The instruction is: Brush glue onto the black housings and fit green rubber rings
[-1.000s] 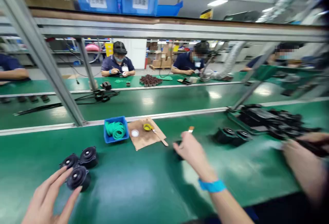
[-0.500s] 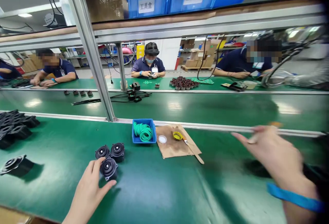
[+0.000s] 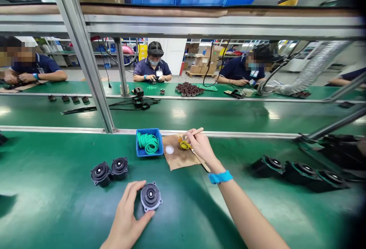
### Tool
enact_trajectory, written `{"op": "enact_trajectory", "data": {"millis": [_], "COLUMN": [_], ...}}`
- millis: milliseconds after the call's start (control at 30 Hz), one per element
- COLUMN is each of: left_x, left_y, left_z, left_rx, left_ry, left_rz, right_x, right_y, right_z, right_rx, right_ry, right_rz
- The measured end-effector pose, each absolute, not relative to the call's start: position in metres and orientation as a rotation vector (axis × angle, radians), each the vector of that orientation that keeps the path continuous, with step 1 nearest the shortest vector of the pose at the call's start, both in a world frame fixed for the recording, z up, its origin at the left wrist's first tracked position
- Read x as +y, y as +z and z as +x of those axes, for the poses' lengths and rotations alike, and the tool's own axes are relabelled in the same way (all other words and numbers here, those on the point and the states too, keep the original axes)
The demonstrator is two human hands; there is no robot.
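Observation:
My left hand (image 3: 130, 211) has its thumb and fingers closed around the sides of a black round housing (image 3: 150, 196) with a stepped top and a pale rim. Over the brown cardboard (image 3: 177, 161), my right hand (image 3: 201, 148) pinches a small brush (image 3: 198, 131) with a wooden handle; its orange tip is at a shallow yellow dish (image 3: 184, 145). A flat wooden stick (image 3: 204, 164) and a white disc (image 3: 169, 150) lie on the cardboard. Two more black housings (image 3: 100, 173) stand beyond my left hand.
A blue bin (image 3: 148, 154) of green rings stands left of the cardboard. Several housings with green rings (image 3: 271, 165) lie at the right. A metal post (image 3: 82, 54) rises at the left. Co-workers (image 3: 153, 64) sit across the bench.
My left hand has moved one housing right, away from the other two. My right hand has come from the far right to the yellow dish with the brush. The view has turned right.

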State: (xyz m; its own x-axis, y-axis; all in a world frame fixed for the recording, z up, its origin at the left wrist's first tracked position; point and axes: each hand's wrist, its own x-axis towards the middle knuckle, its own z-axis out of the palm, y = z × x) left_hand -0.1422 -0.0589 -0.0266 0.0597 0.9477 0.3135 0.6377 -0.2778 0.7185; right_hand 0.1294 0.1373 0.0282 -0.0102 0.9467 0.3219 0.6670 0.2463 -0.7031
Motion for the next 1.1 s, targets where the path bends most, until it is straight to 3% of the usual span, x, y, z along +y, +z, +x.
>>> {"op": "enact_trajectory", "data": {"millis": [233, 633, 800, 1100], "left_x": [-0.055, -0.047, 0.018, 0.112], "left_y": [-0.031, -0.014, 0.025, 0.034], "left_z": [-0.136, -0.139, -0.133, -0.100], "left_rx": [1.561, 1.569, 1.901, 2.185], "left_ry": [1.129, 1.039, 0.478, 0.243], "left_rz": [1.908, 1.978, 2.302, 2.168], "right_x": [0.144, 0.152, 0.149, 0.142], "right_y": [0.004, -0.016, -0.010, -0.012], "right_z": [0.147, 0.156, 0.159, 0.167], "right_rx": [-1.776, -1.826, -1.756, -1.692], "right_ry": [0.392, 0.327, 0.291, 0.444], "right_rz": [-1.733, -1.679, -1.589, -1.475]}}
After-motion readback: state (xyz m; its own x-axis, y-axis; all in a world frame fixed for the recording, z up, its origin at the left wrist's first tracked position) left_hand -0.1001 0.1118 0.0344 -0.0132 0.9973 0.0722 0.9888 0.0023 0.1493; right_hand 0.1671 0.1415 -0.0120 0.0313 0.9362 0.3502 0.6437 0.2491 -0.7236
